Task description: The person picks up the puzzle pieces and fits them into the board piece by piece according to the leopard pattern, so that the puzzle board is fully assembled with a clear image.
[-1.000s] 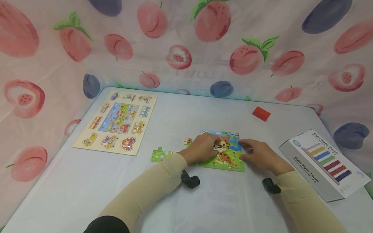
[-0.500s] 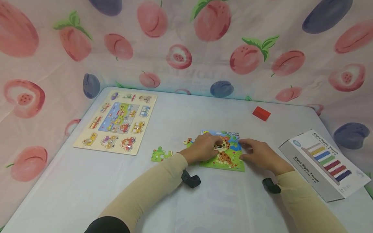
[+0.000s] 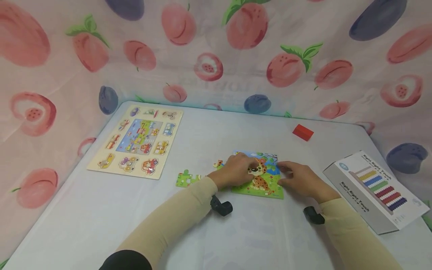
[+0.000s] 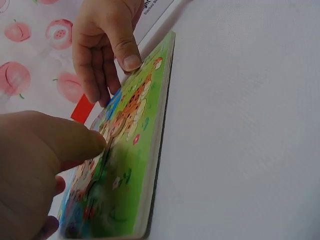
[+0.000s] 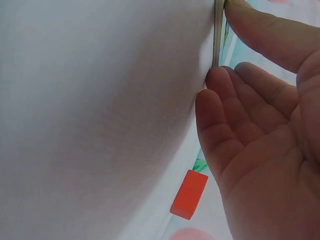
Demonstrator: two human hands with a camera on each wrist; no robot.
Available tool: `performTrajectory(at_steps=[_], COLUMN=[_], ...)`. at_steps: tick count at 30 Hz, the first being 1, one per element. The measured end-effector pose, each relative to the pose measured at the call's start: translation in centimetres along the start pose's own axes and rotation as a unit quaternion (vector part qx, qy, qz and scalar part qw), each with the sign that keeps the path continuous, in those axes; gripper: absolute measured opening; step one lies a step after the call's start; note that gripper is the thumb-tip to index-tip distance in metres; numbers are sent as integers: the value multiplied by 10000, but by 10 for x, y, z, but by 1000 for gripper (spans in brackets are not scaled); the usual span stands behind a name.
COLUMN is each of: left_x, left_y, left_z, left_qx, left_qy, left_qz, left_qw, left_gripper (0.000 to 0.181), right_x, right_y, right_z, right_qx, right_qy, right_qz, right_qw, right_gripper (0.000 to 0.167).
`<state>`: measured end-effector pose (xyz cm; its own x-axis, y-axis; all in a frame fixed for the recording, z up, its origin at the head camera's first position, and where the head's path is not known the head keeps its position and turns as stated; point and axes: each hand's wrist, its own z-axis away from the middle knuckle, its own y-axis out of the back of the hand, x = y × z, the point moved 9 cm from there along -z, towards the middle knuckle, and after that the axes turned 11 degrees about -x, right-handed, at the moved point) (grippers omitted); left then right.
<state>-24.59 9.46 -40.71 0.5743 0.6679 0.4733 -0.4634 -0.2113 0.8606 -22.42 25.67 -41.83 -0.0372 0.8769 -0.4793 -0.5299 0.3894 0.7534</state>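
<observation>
1. Although my head view has drifted a touch over the last second, both hands and the leopard puzzle keep practically the same places; I read that as pressing or steadying, with no visible gain.
2. I have the puzzle lying flat between the table's left and right edges, a little nearer the right one.
3. The left hand lies over the puzzle's left part; my left wrist view puts its thumb tip down beside a dark seam. Whether its fingers pinch a piece or merely press, I can't tell from here.
4. The right hand is loosely spread, thumb and fingertips set apart along the puzzle's right edge, bracing rather than gripping, as I judge it.
5. Toward the table's left edge lies a green piece, and a spotted piece shows just past the left hand. If they belong here, I'd call the work unfinished.
6. Elsewhere I see no shift: vehicle board by the table's far left corner, red block near the far edge, white box at the right edge.
</observation>
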Motion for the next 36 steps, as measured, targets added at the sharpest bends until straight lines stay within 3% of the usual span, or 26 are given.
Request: performTrajectory(at_steps=[11,20,26,36], left_x=[-19,-43,-62,-73], left_y=[24,40,43,47], left_z=[27,51,66,77], left_qx=[35,171,247,327], left_qy=[29,393,752,842], left_qz=[572,787,873,821], left_qw=[9984,9960,9930,9925], left_gripper=[47,49,49,47], right_x=[0,-1,-2,-2], right_y=[-1,1,1,1], right_z=[1,3,2,2], right_qx=[59,88,71,63], right_qy=[-41,71,144,138], right_qz=[-15,11,-6,-14], right_qw=[10000,9999,9999,9999], right_gripper=[66,65,65,65])
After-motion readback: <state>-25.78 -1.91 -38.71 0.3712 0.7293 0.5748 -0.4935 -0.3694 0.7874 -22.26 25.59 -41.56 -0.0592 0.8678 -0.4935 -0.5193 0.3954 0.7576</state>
